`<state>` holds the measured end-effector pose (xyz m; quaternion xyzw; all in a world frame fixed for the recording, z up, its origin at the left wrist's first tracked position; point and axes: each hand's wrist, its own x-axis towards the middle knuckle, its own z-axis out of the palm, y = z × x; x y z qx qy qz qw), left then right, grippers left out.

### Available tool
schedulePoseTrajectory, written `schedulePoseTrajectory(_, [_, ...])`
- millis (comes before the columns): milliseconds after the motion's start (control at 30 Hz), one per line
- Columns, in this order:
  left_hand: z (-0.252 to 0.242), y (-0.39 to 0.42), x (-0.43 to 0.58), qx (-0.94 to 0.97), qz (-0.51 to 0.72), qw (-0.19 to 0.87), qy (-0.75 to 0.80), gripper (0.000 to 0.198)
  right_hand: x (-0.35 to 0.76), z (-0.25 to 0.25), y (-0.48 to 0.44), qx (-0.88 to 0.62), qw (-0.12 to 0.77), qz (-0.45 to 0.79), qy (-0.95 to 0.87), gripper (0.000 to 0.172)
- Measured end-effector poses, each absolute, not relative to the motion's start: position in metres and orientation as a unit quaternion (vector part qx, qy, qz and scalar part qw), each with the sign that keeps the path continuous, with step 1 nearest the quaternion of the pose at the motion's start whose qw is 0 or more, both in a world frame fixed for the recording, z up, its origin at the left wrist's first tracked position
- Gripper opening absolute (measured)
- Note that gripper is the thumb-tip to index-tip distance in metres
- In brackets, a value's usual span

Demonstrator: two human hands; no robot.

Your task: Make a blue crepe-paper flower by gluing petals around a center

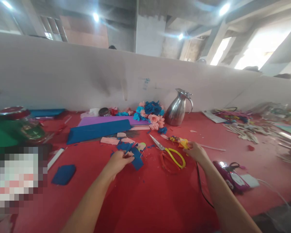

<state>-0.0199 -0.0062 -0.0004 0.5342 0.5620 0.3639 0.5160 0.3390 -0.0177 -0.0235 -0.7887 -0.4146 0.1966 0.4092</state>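
My left hand [120, 162] is closed in a pinch at the small heap of cut paper, its fingertips on a blue paper piece [137, 159]. Pink paper scraps [110, 140] lie just behind that hand. My right hand [197, 152] is closed at a small yellow paper piece [183, 143], which its fingertips grip at the edge of a bundle of small yellow and dark bits. Between my hands lie scissors [171, 153] with one yellow and one red handle, blades parted slightly and pointing away to the left. A folded blue paper square [63, 174] rests left of my left arm.
Behind the scraps are a long blue paper sheet [99, 130], a purple sheet [92, 121] and a bunch of paper flowers [153, 113]. A steel jug [177, 108] stands near the white partition. At right are a purple device [231, 176] with a cord and scattered sticks [244, 130].
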Motion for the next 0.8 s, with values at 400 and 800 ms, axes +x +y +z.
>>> schedulePoseTrajectory(400, [-0.016,-0.001,-0.023,0.530,0.367,0.507,0.572,0.012,0.313,-0.007,-0.024,-0.624,0.526,0.433,-0.381,0.013])
schedulePoseTrajectory(800, [-0.026,0.004,-0.026,0.565,0.333,0.471,0.590,0.009,0.236,0.011,-0.065,-0.339,0.597,0.676,-0.267,0.022])
